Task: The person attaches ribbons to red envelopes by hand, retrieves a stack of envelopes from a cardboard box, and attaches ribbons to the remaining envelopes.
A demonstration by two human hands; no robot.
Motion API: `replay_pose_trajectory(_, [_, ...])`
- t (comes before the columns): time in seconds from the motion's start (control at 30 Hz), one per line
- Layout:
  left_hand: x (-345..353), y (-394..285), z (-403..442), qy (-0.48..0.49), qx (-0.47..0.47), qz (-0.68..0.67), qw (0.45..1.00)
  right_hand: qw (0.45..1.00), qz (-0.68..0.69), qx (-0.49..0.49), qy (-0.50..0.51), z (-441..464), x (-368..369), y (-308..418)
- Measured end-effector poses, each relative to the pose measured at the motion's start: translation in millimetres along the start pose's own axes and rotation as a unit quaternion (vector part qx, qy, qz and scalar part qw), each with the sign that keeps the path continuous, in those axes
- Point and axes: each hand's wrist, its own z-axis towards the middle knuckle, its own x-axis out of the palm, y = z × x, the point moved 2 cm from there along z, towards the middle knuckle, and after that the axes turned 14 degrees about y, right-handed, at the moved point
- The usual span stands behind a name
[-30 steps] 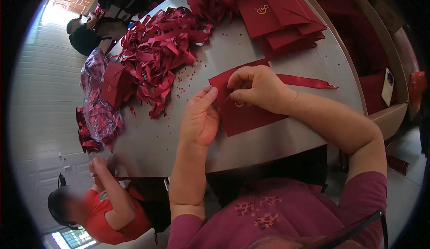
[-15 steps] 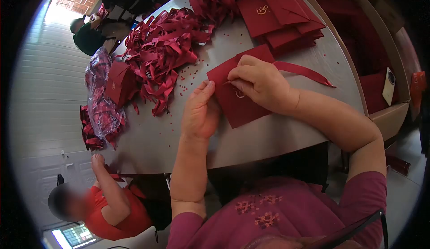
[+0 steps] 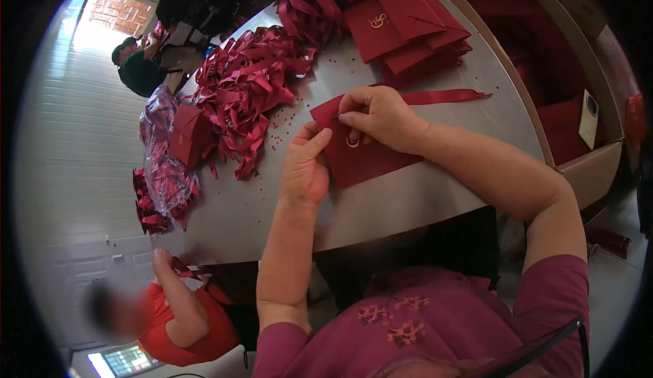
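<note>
Versus half a second ago: right hand (image 3: 381,116) a touch farther left in view, though the whole view has shifted too; ribbon strip (image 3: 449,96) now lies straighter. Fingers still work the same left part of the red bag (image 3: 374,163), so probably same step, little progress. Bag is on the near side of the table (image 3: 224,218), nearer than the bag stack (image 3: 388,27), gold logo (image 3: 352,142) facing up. Near edge slants farther toward the right; forearm covers the right end, so long axis uncertain, likely left-right. Strip runs left-right, free tip right; join hidden. Left hand (image 3: 304,170) half closed, thumb over the bag's left edge, gripping it. Right hand curled, thumb and index tips close together; can't tell whether they meet or hold anything.
</note>
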Motion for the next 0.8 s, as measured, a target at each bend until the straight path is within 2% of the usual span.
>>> replay_pose_trajectory(0.07, [2, 1, -1, 0.005, 0.007, -0.004, 1.000, 1.000, 0.018, 0.019, -0.007, -1, -1, 3])
replay_pose_trajectory(0.53, [4, -1, 8, 0.043, 0.007, -0.016, 0.999, 0.997, 0.071, -0.004, 0.013, 0, -11, 2])
replay_pose_trajectory(0.63, [5, -3, 8, 0.046, 0.015, 0.007, 0.999, 0.997, 0.071, -0.004, 0.017, 0, -12, 2])
replay_pose_trajectory(0.8, [18, -3, 7, 0.010, 0.112, 0.162, 0.980, 0.997, 0.068, -0.003, 0.022, 1, -10, 0])
